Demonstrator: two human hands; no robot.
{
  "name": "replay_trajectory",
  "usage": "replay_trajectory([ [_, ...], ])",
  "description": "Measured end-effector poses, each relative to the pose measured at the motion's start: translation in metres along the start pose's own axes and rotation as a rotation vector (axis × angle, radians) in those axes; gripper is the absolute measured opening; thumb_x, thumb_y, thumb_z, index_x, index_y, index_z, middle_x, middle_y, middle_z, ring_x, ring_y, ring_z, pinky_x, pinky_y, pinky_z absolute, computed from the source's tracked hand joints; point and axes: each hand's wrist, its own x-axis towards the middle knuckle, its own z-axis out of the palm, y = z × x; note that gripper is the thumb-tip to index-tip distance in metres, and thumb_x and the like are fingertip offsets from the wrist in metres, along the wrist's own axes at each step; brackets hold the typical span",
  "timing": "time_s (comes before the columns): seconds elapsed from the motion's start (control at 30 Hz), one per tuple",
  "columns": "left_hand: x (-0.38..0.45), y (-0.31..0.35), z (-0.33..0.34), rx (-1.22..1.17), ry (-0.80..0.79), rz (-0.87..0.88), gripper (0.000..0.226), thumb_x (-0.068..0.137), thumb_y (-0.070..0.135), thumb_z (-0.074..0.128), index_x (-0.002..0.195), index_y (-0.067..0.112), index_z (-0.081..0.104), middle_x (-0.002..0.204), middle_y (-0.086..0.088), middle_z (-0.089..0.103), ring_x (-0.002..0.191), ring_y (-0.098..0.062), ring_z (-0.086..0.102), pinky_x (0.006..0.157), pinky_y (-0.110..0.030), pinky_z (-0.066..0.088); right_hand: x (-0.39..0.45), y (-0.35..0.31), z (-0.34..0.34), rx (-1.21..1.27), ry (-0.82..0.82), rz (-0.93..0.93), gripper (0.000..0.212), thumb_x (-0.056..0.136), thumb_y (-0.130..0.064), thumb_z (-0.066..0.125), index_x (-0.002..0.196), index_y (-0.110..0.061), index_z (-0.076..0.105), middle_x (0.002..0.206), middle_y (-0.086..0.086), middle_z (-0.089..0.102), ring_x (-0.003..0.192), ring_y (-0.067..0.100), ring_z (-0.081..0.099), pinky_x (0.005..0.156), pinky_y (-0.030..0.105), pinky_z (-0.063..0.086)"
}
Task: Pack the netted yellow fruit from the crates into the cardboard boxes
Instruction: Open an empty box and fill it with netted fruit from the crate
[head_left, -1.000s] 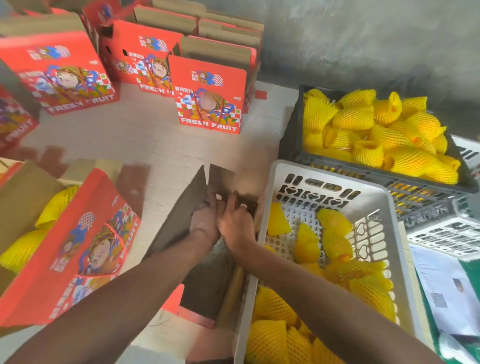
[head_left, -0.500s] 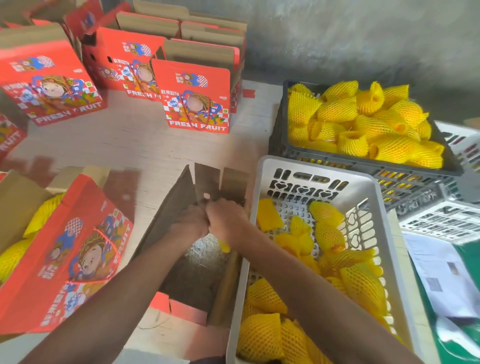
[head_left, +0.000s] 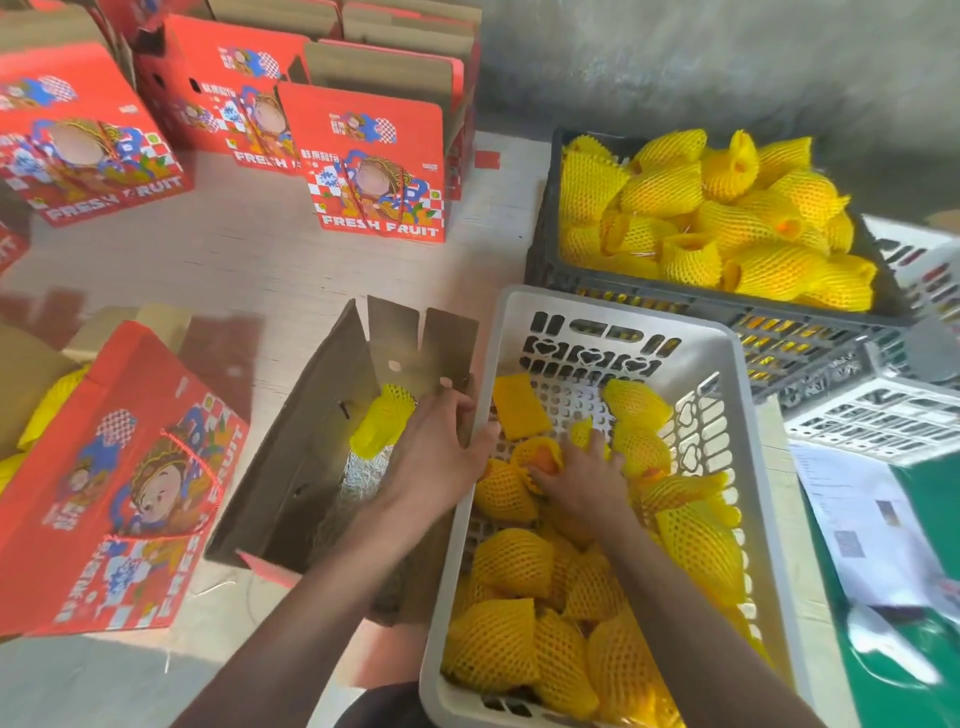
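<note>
Left grip (head_left: 436, 457) open over open box (head_left: 311, 447); right grip (head_left: 582, 473) round netted fruit (head_left: 540, 460)

Bright, even daylight with soft shadows; wide-angle bending at the edges, slight motion blur lower right.
</note>
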Motion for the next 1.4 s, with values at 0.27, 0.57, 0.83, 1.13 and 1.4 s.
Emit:
replay_trajectory([
  [0.27, -0.03, -0.012, -0.005, 0.201, -0.308, -0.324, 0.068, 0.101, 0.069, 0.017, 0.138, 0.025, 0.054, 0.136, -0.011, 0.061, 0.124, -0.034, 0.056, 0.1, -0.042, 0.043, 0.029, -0.001, -0.001, 0.018, -0.048, -0.049, 0.088, 0.083, -0.079, 0.059, 0.155, -0.033, 0.04, 0.171, 0.013, 0.003, 0.152, 0.05, 0.014, 0.121, 0.063, 0.019],
  [0.57, -0.035, -0.006, -0.003, 0.276, -0.256, -0.338, 0.022, 0.104, 0.027, 0.042, 0.11, 0.015, 0.059, 0.107, -0.01, 0.06, 0.107, -0.036, 0.061, 0.084, -0.038, 0.049, 0.009, -0.003, -0.028, 0.761, 0.039, 0.043, 0.044, 0.09, -0.059, 0.069, 0.1, -0.017, 0.065, 0.106, 0.008, 0.06, 0.098, 0.026, 0.058, 0.078, 0.042, 0.049],
  [0.83, -0.04, 0.044, -0.011, -0.601, 0.1, 0.082, 0.037, 0.099, 0.057, 0.053, 0.133, 0.041, 0.053, 0.127, 0.018, 0.065, 0.115, -0.009, 0.065, 0.084, -0.041, 0.057, -0.067, -0.057, -0.116, 1.154, 0.382, -0.41, 0.057, 0.074, -0.058, 0.072, 0.119, -0.025, 0.058, 0.126, 0.003, 0.056, 0.106, 0.017, 0.065, 0.078, 0.035, 0.059],
  [1.13, -0.013, 0.047, -0.049, -1.579, -0.263, -0.15, 0.048, 0.105, 0.031, 0.054, 0.148, 0.009, 0.049, 0.144, -0.025, 0.055, 0.127, -0.038, 0.06, 0.098, -0.048, 0.056, -0.098, -0.071, -0.129, 0.753, 0.656, -0.928, 0.063, 0.091, -0.043, 0.068, 0.149, -0.03, 0.047, 0.169, -0.001, 0.019, 0.156, 0.025, 0.022, 0.117, 0.038, 0.035],
  [1.4, -0.023, 0.017, -0.058, -1.758, -0.557, -0.278, 0.065, 0.08, 0.035, 0.086, 0.135, 0.01, 0.062, 0.135, -0.026, 0.057, 0.118, -0.044, 0.061, 0.084, -0.055, 0.058, -0.106, -0.07, -0.13, 1.475, 0.417, -0.68, 0.033, 0.103, -0.023, 0.055, 0.134, -0.02, 0.067, 0.145, -0.003, 0.061, 0.139, 0.018, 0.054, 0.107, 0.042, 0.052],
])
